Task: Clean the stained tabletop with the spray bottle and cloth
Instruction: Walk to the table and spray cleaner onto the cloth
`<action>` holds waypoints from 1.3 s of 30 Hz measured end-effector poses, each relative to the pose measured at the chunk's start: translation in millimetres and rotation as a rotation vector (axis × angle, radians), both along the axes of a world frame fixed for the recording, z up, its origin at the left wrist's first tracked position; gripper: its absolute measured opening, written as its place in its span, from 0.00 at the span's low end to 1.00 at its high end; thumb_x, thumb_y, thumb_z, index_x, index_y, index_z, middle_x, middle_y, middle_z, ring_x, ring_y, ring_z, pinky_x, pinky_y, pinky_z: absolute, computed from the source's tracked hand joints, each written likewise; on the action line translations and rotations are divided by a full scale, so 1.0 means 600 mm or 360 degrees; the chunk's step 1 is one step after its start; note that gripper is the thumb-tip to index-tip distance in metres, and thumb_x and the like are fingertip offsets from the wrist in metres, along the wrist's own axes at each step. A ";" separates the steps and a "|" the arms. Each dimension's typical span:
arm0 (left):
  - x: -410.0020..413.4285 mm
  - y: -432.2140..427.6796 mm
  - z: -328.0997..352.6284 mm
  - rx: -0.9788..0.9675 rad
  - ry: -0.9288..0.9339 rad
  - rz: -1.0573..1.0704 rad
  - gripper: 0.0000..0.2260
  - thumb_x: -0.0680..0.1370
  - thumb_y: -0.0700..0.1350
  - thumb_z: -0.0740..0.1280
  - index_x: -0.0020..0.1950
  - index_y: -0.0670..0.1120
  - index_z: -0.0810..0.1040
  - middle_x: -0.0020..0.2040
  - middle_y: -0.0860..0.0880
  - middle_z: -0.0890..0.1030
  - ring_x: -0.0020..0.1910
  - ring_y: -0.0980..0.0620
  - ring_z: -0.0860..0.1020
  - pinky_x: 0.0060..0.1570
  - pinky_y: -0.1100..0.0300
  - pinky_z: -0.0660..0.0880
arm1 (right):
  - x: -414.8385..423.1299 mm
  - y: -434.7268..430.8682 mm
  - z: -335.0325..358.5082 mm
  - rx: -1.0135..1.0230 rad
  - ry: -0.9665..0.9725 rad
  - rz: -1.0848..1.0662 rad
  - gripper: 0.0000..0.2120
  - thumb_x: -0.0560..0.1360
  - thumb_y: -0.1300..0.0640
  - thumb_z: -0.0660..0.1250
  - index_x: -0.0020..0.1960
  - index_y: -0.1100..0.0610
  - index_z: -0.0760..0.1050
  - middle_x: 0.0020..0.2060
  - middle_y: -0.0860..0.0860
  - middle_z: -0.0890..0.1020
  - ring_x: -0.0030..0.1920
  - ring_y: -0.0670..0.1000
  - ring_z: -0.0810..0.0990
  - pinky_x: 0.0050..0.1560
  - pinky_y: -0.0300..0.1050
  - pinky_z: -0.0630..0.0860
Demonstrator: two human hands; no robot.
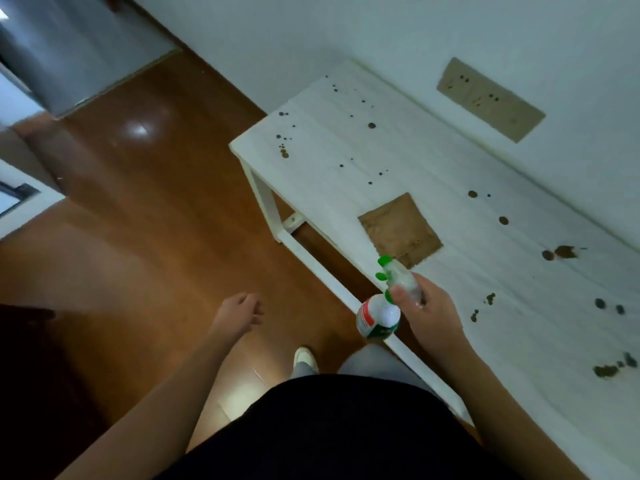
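My right hand (429, 310) grips the neck of a white spray bottle (379, 315) with a green nozzle, held over the table's near edge, nozzle pointing toward the tabletop. The white tabletop (346, 161) is dotted with brown stains, the largest near the right (566, 252). A brown square cloth (400, 228) lies flat on the table just beyond the bottle. My left hand (242, 311) hangs over the floor, fingers loosely curled, holding nothing.
The table stands against a white wall with a brown socket panel (490, 98). Brown wooden floor (145, 209) stretches to the left. My foot in a white shoe (304, 358) stands by the table's edge. A grey door or cabinet (69, 46) is at the far left.
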State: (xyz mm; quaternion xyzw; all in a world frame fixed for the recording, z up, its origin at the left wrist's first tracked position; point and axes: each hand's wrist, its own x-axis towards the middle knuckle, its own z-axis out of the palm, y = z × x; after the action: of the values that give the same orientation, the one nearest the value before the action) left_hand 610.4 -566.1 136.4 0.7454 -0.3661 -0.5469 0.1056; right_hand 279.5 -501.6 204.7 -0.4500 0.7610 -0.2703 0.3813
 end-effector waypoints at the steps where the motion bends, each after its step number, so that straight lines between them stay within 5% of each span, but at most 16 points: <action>1: -0.015 -0.038 0.008 -0.0038 0.0009 -0.0073 0.12 0.85 0.47 0.60 0.50 0.44 0.81 0.49 0.42 0.84 0.42 0.46 0.81 0.40 0.56 0.74 | -0.009 -0.005 0.006 -0.0003 -0.0007 -0.0048 0.15 0.79 0.43 0.66 0.59 0.52 0.79 0.43 0.46 0.82 0.44 0.43 0.80 0.43 0.34 0.74; 4: -0.066 -0.122 0.021 -0.0113 0.0042 -0.0306 0.13 0.86 0.48 0.59 0.53 0.44 0.81 0.49 0.44 0.84 0.47 0.45 0.82 0.45 0.57 0.76 | -0.025 -0.027 0.017 -0.0047 0.0048 -0.0144 0.11 0.80 0.44 0.65 0.60 0.45 0.77 0.40 0.43 0.81 0.39 0.38 0.77 0.36 0.29 0.69; 7: -0.110 -0.171 0.021 -0.0186 0.0005 -0.0574 0.12 0.86 0.48 0.59 0.54 0.46 0.81 0.49 0.47 0.84 0.50 0.47 0.83 0.50 0.53 0.79 | -0.035 -0.059 0.015 -0.0072 0.0043 -0.0240 0.13 0.79 0.42 0.64 0.61 0.45 0.78 0.45 0.46 0.83 0.43 0.43 0.79 0.40 0.37 0.72; 13: -0.156 -0.261 0.034 -0.0310 -0.0153 -0.1050 0.12 0.84 0.51 0.60 0.50 0.48 0.80 0.47 0.50 0.84 0.47 0.50 0.83 0.53 0.49 0.80 | -0.058 -0.161 0.002 -0.0147 -0.0071 -0.0372 0.03 0.78 0.45 0.68 0.48 0.43 0.77 0.33 0.41 0.78 0.34 0.40 0.75 0.36 0.35 0.68; 17: -0.163 -0.319 0.053 -0.0431 -0.0319 -0.1217 0.11 0.84 0.54 0.59 0.52 0.51 0.79 0.46 0.53 0.82 0.47 0.54 0.81 0.52 0.52 0.81 | -0.055 -0.243 0.005 -0.0191 -0.0217 -0.0411 0.08 0.79 0.45 0.66 0.42 0.45 0.76 0.33 0.44 0.80 0.36 0.43 0.79 0.35 0.33 0.71; 21: -0.185 -0.376 0.057 -0.0543 -0.0464 -0.1430 0.12 0.84 0.54 0.60 0.58 0.50 0.79 0.49 0.54 0.82 0.47 0.58 0.80 0.48 0.59 0.79 | -0.062 -0.299 0.007 -0.0190 -0.0292 -0.0434 0.25 0.75 0.36 0.63 0.47 0.58 0.80 0.40 0.57 0.83 0.41 0.56 0.83 0.42 0.49 0.82; 26: -0.211 -0.441 0.032 -0.0738 -0.0524 -0.1726 0.14 0.84 0.55 0.60 0.64 0.50 0.78 0.61 0.52 0.81 0.56 0.54 0.79 0.54 0.58 0.76 | -0.078 -0.318 0.006 -0.0163 -0.0383 -0.0763 0.24 0.76 0.42 0.68 0.34 0.62 0.72 0.29 0.58 0.75 0.28 0.48 0.74 0.29 0.31 0.71; 32: -0.228 -0.517 -0.008 -0.1031 -0.0377 -0.2227 0.18 0.83 0.54 0.61 0.68 0.46 0.77 0.68 0.49 0.79 0.65 0.47 0.77 0.64 0.51 0.75 | -0.048 -0.302 -0.009 -0.0163 -0.0381 -0.1163 0.30 0.71 0.35 0.69 0.36 0.65 0.75 0.25 0.51 0.75 0.26 0.45 0.73 0.31 0.34 0.71; 39: -0.232 -0.544 -0.056 -0.1370 -0.0165 -0.2868 0.18 0.79 0.52 0.70 0.66 0.47 0.78 0.68 0.47 0.78 0.67 0.45 0.77 0.63 0.48 0.75 | 0.040 -0.272 -0.013 -0.0049 -0.0379 -0.1626 0.12 0.77 0.44 0.70 0.40 0.50 0.80 0.30 0.44 0.83 0.31 0.38 0.80 0.33 0.31 0.75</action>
State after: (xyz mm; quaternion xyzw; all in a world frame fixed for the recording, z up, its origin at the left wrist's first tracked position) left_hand 471.2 -892.5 102.6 0.1110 -0.9657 -0.2106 -0.1036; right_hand 303.2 -664.8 196.9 0.0068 0.8307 -0.4822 0.2781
